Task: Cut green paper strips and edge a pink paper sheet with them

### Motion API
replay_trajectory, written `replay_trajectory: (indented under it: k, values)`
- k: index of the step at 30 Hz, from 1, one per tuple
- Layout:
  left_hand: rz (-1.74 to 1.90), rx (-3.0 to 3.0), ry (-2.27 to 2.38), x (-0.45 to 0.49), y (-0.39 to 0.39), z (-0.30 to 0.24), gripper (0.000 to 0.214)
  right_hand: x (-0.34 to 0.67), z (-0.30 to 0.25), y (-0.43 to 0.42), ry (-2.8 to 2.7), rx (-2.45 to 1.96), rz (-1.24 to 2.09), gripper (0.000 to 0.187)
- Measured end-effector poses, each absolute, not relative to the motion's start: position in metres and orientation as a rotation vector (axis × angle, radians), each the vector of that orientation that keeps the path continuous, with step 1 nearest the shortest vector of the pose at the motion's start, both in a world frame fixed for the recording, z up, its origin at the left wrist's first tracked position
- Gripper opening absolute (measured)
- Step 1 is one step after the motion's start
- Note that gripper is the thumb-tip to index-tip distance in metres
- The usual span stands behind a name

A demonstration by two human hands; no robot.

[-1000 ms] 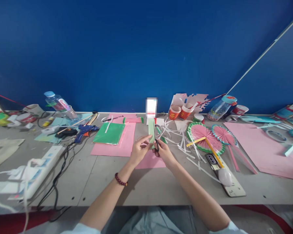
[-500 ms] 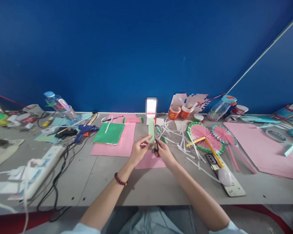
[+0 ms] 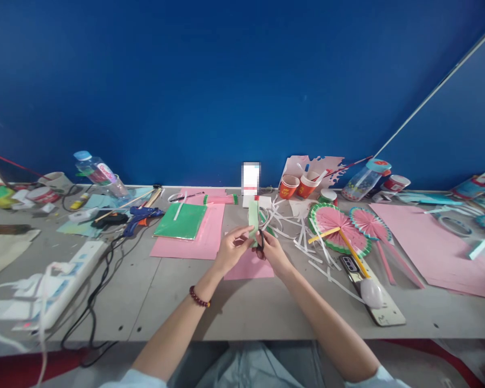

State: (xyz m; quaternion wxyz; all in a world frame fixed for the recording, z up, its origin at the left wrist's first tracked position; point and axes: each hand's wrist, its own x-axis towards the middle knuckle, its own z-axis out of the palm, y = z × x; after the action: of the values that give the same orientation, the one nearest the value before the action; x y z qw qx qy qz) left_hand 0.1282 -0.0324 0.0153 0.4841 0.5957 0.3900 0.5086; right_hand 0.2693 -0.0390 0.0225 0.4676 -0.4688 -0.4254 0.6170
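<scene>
My left hand (image 3: 231,249) pinches the lower end of a pale green paper strip (image 3: 253,216) that stands upright at the table's middle. My right hand (image 3: 272,252) is closed round black-handled scissors (image 3: 261,238) set against the strip's right side. Both hands hover over a small pink sheet (image 3: 248,266) on the grey table (image 3: 170,302). A red bead bracelet (image 3: 199,299) is on my left wrist.
Green card on a pink sheet (image 3: 186,222) lies left of the hands, with a blue glue gun (image 3: 139,215), a bottle (image 3: 99,171) and a power strip (image 3: 60,283). White paper scraps (image 3: 303,237), watermelon paper fans (image 3: 335,223), a phone (image 3: 372,293), orange cups (image 3: 297,186) and a large pink sheet (image 3: 440,248) lie right.
The green strip has shifted slightly right and sits lower between my hands. My hands have stayed almost in place. A dark object has slid in at the far left edge.
</scene>
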Motion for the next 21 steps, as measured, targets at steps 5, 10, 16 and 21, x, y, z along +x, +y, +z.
replay_trajectory:
  k: [5,10,16,21]
  values:
    - [1.227,1.475,0.926,0.1286,-0.0328,0.0166,0.033,0.2705,0.0151,-0.0361,-1.05,-1.148,1.507,0.048]
    - [1.229,1.466,0.93,0.13,-0.0329,0.0159,0.035,0.2704,0.014,-0.0353,-1.054,-1.168,1.497,0.049]
    - [1.22,1.46,0.939,0.1294,-0.0324,0.0143,0.036,0.2708,0.0132,-0.0353,-1.071,-1.171,1.492,0.049]
    - [1.215,1.477,0.943,0.1292,-0.0329,0.0155,0.035,0.271,0.0126,-0.0357,-1.081,-1.165,1.483,0.048]
